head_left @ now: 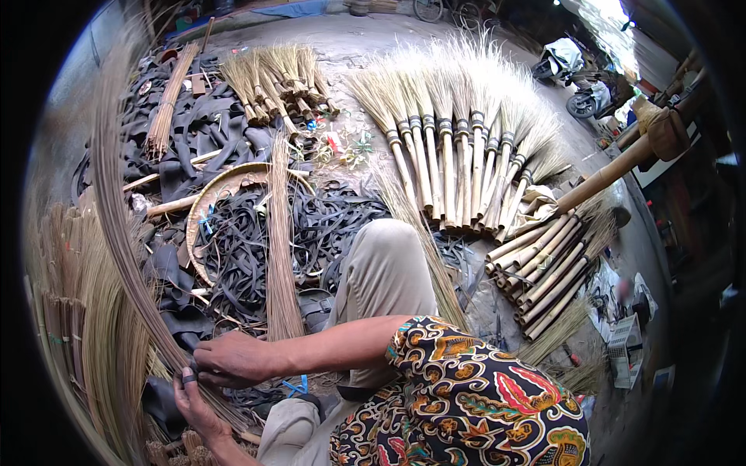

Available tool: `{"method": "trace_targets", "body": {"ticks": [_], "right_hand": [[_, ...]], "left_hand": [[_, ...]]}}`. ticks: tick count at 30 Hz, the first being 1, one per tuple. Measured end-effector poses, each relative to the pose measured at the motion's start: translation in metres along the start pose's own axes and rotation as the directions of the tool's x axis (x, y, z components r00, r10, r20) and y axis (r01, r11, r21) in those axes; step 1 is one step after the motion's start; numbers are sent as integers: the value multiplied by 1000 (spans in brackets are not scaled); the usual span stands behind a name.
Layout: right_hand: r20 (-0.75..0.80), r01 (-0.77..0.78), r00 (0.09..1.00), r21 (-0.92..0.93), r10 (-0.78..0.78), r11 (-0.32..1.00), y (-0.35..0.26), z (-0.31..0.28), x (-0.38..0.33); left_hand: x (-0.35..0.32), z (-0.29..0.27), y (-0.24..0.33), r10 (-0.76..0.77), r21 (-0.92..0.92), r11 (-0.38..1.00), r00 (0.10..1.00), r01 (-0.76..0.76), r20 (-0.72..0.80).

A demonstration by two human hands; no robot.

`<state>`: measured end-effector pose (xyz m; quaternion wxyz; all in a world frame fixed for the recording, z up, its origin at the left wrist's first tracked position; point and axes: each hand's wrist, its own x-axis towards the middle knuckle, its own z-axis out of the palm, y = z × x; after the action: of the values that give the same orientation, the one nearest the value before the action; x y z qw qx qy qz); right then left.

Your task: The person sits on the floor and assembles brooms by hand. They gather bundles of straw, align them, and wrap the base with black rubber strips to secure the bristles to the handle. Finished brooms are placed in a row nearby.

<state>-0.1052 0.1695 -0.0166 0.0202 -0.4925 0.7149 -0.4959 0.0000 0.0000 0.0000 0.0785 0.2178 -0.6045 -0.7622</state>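
A long bundle of thin brown broom bristles (136, 241) rises from my hands at the lower left, fanning out towards its top. My left hand (198, 408) is closed around the lower part of this bundle, with a dark band showing at one finger. My right hand (231, 359) is closed against the bundle's near side, just above the left. What its curled fingers pinch is hidden; dark material shows close to them. Another loose bundle of bristles (280, 233) lies in front of me, across a heap of black rubber strips (241, 241) in a round woven tray (193, 225).
Tall bristle bundles (74, 311) crowd the left side. Finished brooms with bamboo handles (458, 147) lie fanned out ahead, and more handles (540, 272) are stacked at right. A wooden mallet-like tool (614, 171) juts in at right. Black rubber sheets (202, 116) cover the floor at far left.
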Motion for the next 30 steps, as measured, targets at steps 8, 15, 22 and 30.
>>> {"method": "trace_targets", "body": {"ticks": [8, 15, 22, 30], "right_hand": [[-281, -40, 960, -153, -5, 987, -19, 10, 2], [-304, -59, 953, -234, -15, 970, -27, 7, 0], [-141, -18, 990, -291, -24, 956, -31, -21, 14], [36, -163, 987, 247, 159, 955, -18, -23, -4]], "left_hand": [[0, 22, 3, 68, 77, 995, 992, -60, -105], [-6, 35, 9, 98, 158, 985, 984, -74, -150], [-22, 39, 12, 202, 202, 962, 976, -183, -77], [-22, 41, 9, 320, -21, 947, 947, -321, -36]]}}
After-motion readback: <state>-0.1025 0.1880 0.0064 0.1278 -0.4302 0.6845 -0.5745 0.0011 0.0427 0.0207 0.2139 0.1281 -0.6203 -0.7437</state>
